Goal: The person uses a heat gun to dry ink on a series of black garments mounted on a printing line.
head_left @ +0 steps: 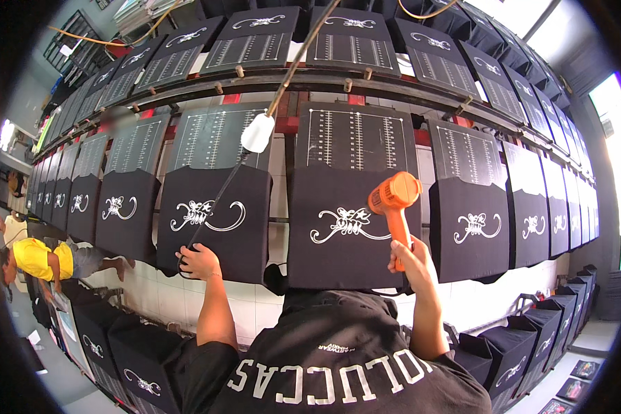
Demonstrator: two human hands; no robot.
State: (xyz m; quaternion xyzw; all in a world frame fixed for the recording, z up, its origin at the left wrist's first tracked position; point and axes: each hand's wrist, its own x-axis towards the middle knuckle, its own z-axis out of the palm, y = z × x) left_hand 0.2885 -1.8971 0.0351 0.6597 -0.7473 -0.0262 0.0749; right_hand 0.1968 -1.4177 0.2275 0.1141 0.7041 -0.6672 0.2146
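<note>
My right hand (415, 261) is wrapped round the handle of an orange heat gun (395, 195). The gun's body is above a black shirt (341, 259) with a white scroll-like print, stretched over a board in front of me. To the left, my left hand (201, 263) is closed on a black cord (222, 188), over the lower edge of another printed black shirt (252, 245). That cord runs up to a white socket connector (257, 133), which hangs from a brownish cable (293, 65).
Rows of dark boards (355, 134) with ruler-like markings carry more printed shirts on both sides and beyond a metal rail (324, 81). More shirt-covered boards (141, 352) stand behind me. A person in a yellow top (41, 259) is at the far left.
</note>
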